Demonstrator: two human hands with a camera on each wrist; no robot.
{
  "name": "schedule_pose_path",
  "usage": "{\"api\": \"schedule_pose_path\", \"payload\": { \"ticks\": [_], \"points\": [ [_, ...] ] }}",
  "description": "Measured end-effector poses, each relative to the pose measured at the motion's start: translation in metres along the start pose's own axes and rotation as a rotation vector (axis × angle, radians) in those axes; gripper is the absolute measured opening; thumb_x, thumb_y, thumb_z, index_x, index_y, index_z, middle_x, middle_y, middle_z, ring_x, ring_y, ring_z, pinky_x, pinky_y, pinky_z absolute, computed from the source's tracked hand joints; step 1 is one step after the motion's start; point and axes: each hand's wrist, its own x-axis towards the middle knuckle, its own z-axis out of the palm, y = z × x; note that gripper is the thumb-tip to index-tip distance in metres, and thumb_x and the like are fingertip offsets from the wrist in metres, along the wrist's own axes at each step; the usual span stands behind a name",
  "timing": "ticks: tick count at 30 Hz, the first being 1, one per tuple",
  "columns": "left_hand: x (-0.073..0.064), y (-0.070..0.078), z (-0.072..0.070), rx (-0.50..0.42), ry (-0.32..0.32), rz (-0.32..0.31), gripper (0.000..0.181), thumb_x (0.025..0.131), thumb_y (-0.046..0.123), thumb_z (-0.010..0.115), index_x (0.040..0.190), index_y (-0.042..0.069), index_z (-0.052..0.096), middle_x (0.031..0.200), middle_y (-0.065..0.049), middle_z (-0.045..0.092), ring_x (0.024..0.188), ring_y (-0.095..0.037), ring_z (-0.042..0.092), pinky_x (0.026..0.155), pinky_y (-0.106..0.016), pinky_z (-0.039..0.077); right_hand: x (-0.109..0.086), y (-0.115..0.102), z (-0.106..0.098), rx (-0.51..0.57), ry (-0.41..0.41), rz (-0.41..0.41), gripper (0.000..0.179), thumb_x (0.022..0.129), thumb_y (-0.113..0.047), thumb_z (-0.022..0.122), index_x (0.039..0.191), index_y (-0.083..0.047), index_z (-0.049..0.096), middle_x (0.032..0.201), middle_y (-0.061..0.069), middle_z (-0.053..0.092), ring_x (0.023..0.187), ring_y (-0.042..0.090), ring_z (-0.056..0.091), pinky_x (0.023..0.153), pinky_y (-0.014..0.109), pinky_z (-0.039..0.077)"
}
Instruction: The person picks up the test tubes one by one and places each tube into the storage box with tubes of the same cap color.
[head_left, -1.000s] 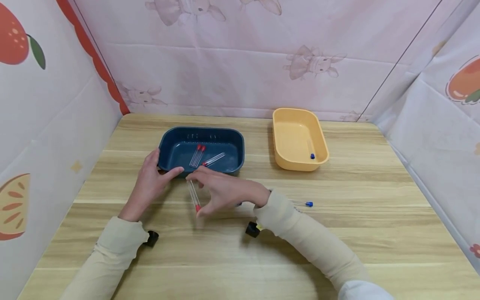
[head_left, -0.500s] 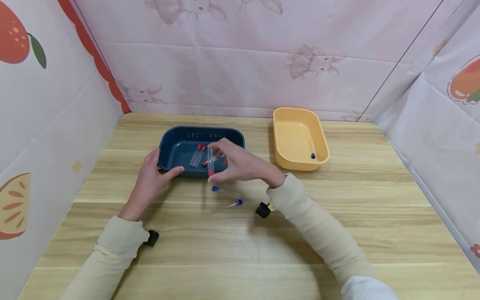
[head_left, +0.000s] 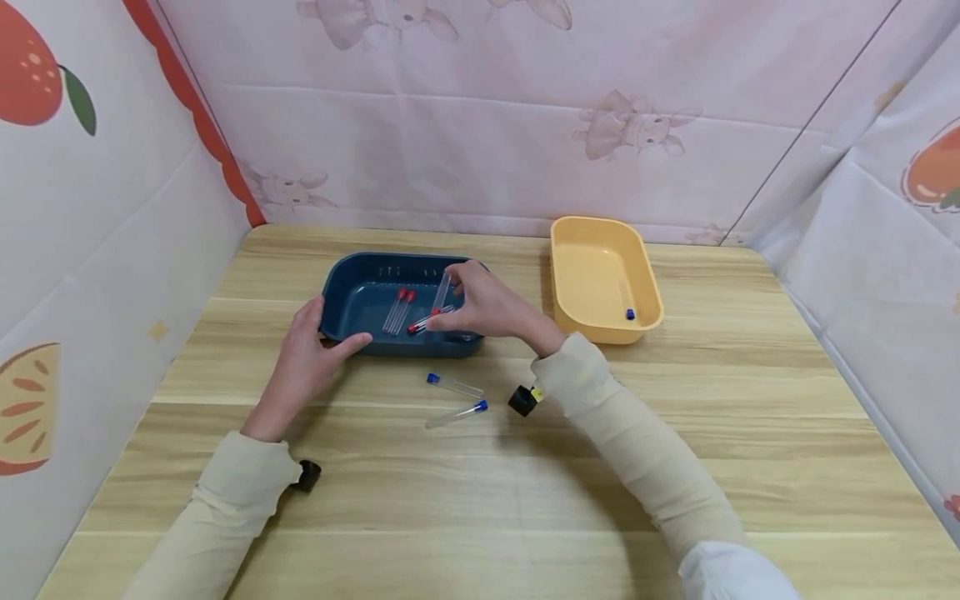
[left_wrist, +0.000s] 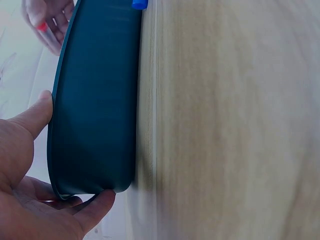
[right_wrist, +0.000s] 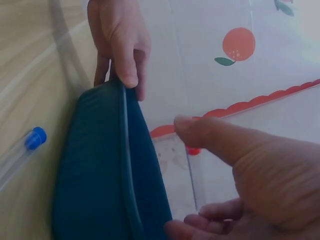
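Observation:
My left hand grips the left end of a dark blue tray, thumb on the near rim and fingers round the corner. Over the tray's right half, my right hand pinches a clear test tube with a red cap, thumb at the cap end. In the right wrist view that red cap shows below the thumb. Several red-capped test tubes lie on the tray floor, partly overlapped from view by the held one.
Two blue-capped test tubes lie on the wooden table in front of the dark blue tray. A yellow tray stands at the back right, with one blue-capped tube in it. Patterned cloth walls border the table.
My right hand has carried the red-capped test tube from in front of the dark blue tray back and right, over its interior. The left hand has kept its grip on the tray.

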Motion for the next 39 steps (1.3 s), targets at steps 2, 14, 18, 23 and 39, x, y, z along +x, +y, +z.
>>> {"api": "schedule_pose_path", "payload": {
  "ticks": [2,14,18,23,39],
  "points": [
    [0.000,0.000,0.000,-0.002,-0.001,-0.001,0.099,0.082,0.055,0.060,0.149,0.003,0.010,0.151,-0.021,0.013,0.133,-0.040,0.022,0.099,-0.056,0.031,0.003,0.001,0.002,-0.023,-0.005,0.019,0.086,0.074,-0.051,0.072,0.134,0.002,0.041,0.124,0.013,0.048,0.102,0.021,0.047,0.083,0.029,0.047],
    [-0.001,-0.002,-0.001,-0.008,0.004,0.013,0.099,0.081,0.057,0.059,0.149,0.003,0.010,0.151,-0.020,0.014,0.132,-0.040,0.024,0.099,-0.056,0.031,0.017,0.000,0.011,-0.093,-0.064,0.145,0.090,0.075,-0.052,0.072,0.136,0.005,0.038,0.138,0.017,0.040,0.117,0.022,0.043,0.098,0.035,0.040],
    [-0.001,-0.002,-0.001,-0.008,0.003,0.007,0.101,0.080,0.059,0.059,0.149,0.003,0.010,0.151,-0.020,0.014,0.131,-0.040,0.025,0.100,-0.056,0.030,0.022,0.001,0.014,-0.093,-0.063,0.171,0.090,0.075,-0.054,0.070,0.135,0.005,0.040,0.137,0.018,0.041,0.112,0.022,0.045,0.093,0.034,0.043],
    [-0.001,-0.003,-0.001,-0.004,0.000,0.009,0.102,0.080,0.060,0.058,0.148,0.002,0.010,0.151,-0.021,0.014,0.131,-0.040,0.024,0.101,-0.056,0.029,0.031,0.003,0.021,-0.113,-0.055,0.203,0.090,0.074,-0.056,0.070,0.134,0.005,0.041,0.136,0.020,0.041,0.106,0.022,0.048,0.087,0.032,0.046],
    [-0.001,-0.003,-0.001,0.000,0.000,0.007,0.102,0.080,0.061,0.058,0.149,0.003,0.011,0.151,-0.021,0.014,0.131,-0.040,0.025,0.101,-0.056,0.030,0.052,0.005,0.035,-0.169,-0.077,0.265,0.083,0.073,-0.060,0.068,0.124,0.002,0.046,0.114,0.013,0.046,0.087,0.021,0.045,0.068,0.028,0.041]
  ]
}}
